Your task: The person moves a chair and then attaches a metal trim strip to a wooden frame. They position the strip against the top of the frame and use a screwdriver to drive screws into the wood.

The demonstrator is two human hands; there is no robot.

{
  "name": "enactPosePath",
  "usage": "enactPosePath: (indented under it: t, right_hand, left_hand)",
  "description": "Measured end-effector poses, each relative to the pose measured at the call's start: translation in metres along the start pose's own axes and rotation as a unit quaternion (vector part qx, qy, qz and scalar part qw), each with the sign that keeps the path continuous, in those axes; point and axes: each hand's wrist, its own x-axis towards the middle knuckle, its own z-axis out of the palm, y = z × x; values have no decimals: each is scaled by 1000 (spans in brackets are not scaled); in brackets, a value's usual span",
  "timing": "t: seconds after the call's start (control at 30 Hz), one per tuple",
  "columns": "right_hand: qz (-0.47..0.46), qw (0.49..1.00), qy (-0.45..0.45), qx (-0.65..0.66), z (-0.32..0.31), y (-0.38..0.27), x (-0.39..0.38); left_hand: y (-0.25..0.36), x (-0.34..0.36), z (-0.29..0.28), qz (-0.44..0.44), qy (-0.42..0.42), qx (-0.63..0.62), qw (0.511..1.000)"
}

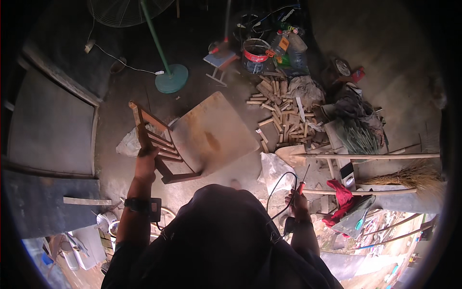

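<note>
A wooden chair (236, 130) with a slatted back and a wide, stained seat is in front of me, left of the middle. My left hand (147, 156) is closed round the top rail of its backrest. To my right, away from the chair, my right hand (299, 201) is closed on a screwdriver (301, 187). Its handle is red and its thin shaft points up and forward. A black cable loops beside that hand.
Short wood pieces (284, 115) are heaped ahead right. Beyond stand a bucket (255, 55) and plastic bottles (297, 55). A green fan base (172, 78) is far left of centre. A shovel (291, 155), a straw broom (409, 178) and a red cloth (339, 204) lie right.
</note>
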Motion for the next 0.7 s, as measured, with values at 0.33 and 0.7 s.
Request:
enactPosePath:
  t: [0.33, 0.7]
  right_hand:
    - [-1, 1000, 25, -16, -20, -34, 20]
    - [28, 997, 71, -25, -23, -53, 19]
  left_hand:
    - [-23, 5, 11, -39, 81, -11, 996]
    - [-20, -23, 26, -61, 121, -40, 990]
